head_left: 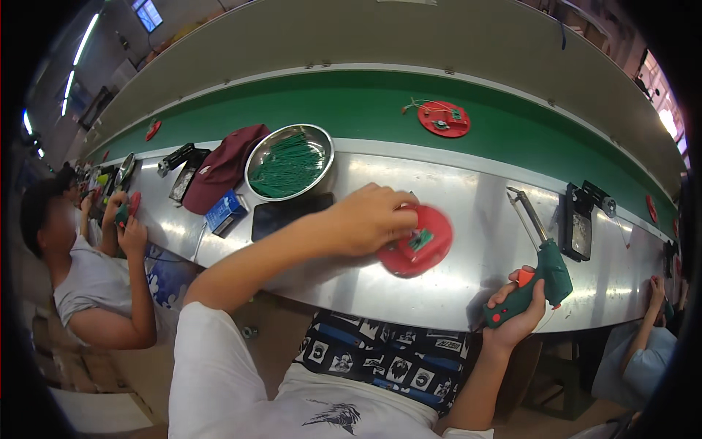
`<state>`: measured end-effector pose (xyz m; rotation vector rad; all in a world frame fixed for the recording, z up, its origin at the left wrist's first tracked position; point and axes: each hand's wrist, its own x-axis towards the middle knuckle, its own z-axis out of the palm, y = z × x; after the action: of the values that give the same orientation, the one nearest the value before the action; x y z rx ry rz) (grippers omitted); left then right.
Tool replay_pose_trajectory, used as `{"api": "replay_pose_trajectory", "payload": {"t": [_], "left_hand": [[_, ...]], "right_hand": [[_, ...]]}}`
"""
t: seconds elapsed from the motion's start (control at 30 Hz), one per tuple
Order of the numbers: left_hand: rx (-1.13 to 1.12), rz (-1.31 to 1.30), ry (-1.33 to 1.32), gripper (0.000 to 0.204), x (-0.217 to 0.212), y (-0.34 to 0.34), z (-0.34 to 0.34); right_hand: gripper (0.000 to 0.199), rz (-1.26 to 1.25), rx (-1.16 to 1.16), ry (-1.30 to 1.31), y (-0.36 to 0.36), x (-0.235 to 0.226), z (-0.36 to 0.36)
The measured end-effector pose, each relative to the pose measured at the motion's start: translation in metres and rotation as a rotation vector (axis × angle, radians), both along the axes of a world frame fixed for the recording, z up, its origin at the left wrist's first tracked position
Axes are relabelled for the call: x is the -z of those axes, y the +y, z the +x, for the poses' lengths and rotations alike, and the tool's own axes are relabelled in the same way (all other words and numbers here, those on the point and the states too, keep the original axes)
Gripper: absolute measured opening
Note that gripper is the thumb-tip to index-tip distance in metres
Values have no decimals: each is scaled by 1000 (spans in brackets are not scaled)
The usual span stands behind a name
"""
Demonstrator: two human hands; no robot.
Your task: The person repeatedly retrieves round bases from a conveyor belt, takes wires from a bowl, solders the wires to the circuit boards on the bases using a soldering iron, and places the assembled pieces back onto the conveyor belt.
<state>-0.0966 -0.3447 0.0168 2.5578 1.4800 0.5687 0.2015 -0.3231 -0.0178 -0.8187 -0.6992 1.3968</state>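
My left hand (371, 219) reaches across the metal bench with its fingers closed on the upper left edge of a round red plastic part (431, 252). A small green circuit board (420, 239) sits on that part, which is slightly blurred. Its underside and my fingertips are partly hidden. In my right hand (521, 316) is a green soldering gun (553, 274) with a red trigger. My fingers wrap round its handle, and its long metal tip (523, 208) points up and away, apart from the red part.
A steel bowl of green wires (328, 165), a maroon cap (223, 168), a blue box (226, 212) and a dark flat tray (269, 219) stand left. A black soldering stand (578, 227) is right. Another red part (444, 119) lies on the green belt. Co-workers sit at both sides.
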Motion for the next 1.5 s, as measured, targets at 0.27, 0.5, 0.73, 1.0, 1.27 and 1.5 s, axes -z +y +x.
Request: {"api": "replay_pose_trajectory", "payload": {"t": [0.27,0.5,0.73,1.0,1.27,1.5], "left_hand": [[-114,-32,218,20,-17,-22,-31],[-694,296,-212,18,-51,-1,-149],[-980,-43,33,10,15,3,-185],[-874,140,-250,19,20,-4,-194],[-820,215,-381,17,8,-6,-185],[-640,245,-668,13,3,4,-157]], "right_hand": [[37,-29,-6,-39,-1,0,1],[36,-14,-5,-71,-2,-2,-4],[36,-9,-8,-119,-2,0,-2],[36,-1,-14,-112,2,5,-5],[40,31,-10,-132,1,6,-4],[40,26,-17,-134,3,8,1]]}}
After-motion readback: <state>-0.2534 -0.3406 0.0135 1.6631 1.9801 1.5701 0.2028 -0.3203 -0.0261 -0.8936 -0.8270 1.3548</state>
